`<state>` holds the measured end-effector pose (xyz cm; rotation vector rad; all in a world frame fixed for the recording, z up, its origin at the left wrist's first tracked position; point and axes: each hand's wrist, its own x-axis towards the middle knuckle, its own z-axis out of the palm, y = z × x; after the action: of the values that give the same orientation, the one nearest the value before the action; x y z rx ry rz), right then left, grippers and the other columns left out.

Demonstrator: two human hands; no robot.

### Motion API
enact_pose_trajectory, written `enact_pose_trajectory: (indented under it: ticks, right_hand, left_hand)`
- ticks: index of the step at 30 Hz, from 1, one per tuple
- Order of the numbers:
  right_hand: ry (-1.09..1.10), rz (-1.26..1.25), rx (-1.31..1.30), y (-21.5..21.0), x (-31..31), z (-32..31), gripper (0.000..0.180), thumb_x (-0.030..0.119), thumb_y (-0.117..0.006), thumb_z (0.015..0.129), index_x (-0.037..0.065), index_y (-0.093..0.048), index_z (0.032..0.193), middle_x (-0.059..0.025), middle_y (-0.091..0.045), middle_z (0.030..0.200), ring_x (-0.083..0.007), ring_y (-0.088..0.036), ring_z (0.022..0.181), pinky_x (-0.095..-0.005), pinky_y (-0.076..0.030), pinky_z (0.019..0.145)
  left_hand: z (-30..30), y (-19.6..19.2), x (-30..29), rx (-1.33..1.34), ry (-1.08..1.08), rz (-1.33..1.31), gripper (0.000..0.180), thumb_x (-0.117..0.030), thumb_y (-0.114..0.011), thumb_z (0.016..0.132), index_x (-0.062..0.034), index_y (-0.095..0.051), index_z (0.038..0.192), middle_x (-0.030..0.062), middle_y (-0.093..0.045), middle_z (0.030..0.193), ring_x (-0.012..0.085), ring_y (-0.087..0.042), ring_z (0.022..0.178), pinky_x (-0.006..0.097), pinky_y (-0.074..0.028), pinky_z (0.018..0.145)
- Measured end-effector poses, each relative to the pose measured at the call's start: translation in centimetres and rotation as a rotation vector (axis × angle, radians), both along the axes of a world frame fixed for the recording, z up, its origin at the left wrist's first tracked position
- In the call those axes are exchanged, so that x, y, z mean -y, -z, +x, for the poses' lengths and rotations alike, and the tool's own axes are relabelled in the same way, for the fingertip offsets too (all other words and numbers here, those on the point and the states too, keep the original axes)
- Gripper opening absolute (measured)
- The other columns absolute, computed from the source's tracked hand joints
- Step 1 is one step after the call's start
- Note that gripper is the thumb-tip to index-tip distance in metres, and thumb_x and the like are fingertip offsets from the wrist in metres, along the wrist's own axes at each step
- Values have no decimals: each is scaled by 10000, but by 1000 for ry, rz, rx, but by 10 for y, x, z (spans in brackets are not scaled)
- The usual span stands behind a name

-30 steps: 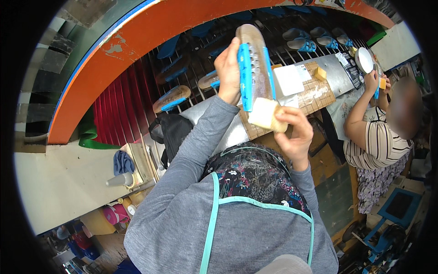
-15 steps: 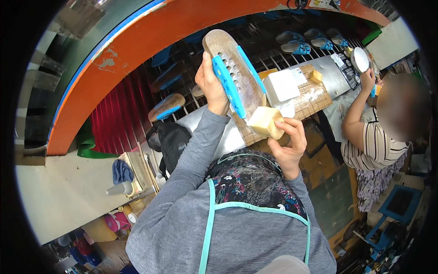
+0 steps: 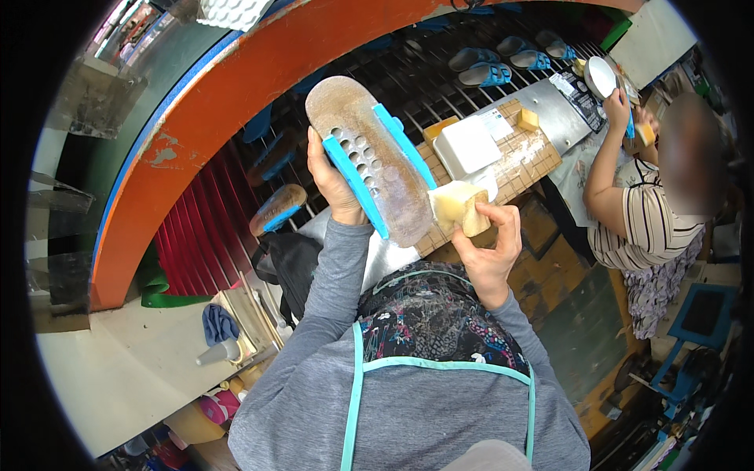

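Note:
My left hand (image 3: 338, 188) is closed on the left edge of a sandal (image 3: 394, 196), holding it up in front of me. The broad brown, worn-looking face of its sole is turned toward me, with a patch of round holes and a bright blue strap along each side. Pinched between thumb and fingers of my right hand (image 3: 495, 255) is a pale yellow sponge block (image 3: 459, 206). The sponge is at the sandal's lower right edge; whether they touch I cannot tell.
A white rectangular tub (image 3: 466, 149) and a small yellow sponge piece (image 3: 528, 119) rest on a brown tile-patterned board (image 3: 514, 161). Behind, a rod rack holds sandals (image 3: 485, 74) under an orange curved frame (image 3: 188, 149). At right, a co-worker holds a white bowl (image 3: 601, 78).
The sandal has been turned so its broad face shows more fully, and it has shifted left and lower. The sponge stays beside its lower edge. The co-worker's second hand now shows more.

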<state>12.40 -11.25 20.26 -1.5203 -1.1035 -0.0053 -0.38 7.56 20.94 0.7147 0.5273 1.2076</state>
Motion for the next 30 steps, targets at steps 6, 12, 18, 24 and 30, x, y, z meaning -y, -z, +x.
enact_pose_trajectory:
  ticks: [6, 12, 18, 24, 30]
  right_hand:
    - [37, 17, -7, -1, 5, 4, 438, -13, -734, 587, 60, -622, 1004, -95, -528, 912, -257, -548, 839, -359, -468, 742]
    - [32, -25, 70, -1, 7, -1, 427, 20, -738, 591, 86, -637, 1000, -92, -539, 934, -266, -545, 882, -364, -455, 788]
    - [34, 180, 229, -30, -9, 13, 489, 32, -723, 581, 88, -678, 1065, -88, -591, 981, -244, -566, 882, -354, -435, 798]
    - [-20, 15, 406, -35, -26, 16, 483, 110, -723, 596, 150, -698, 1076, -76, -586, 926, -218, -564, 883, -352, -380, 834]
    - [-132, -17, 190, -6, 15, 3, 480, 45, -714, 555, 137, -714, 1026, -75, -575, 961, -235, -540, 885, -347, -427, 808]
  left_hand:
    - [1, -1, -4, 86, 42, -152, 843, -762, -358, 798, -70, -537, 1244, 241, -634, 1068, 420, -656, 883, 566, -557, 740]
    - [-1, 1, -1, 141, 122, -79, 671, -605, -381, 897, -46, -542, 1231, 162, -656, 1042, 273, -678, 885, 431, -589, 762]
    - [26, -12, 8, -19, 20, -51, 454, -450, -480, 952, -29, -630, 1032, 46, -660, 831, 113, -638, 693, 259, -545, 633]
    - [50, -19, 8, -21, -19, -42, 422, -436, -517, 946, -34, -644, 927, 23, -639, 747, 104, -610, 619, 242, -517, 579]
    - [30, -10, -15, -48, -222, -9, 435, -433, -496, 956, -23, -637, 990, 45, -667, 841, 118, -648, 715, 259, -545, 650]
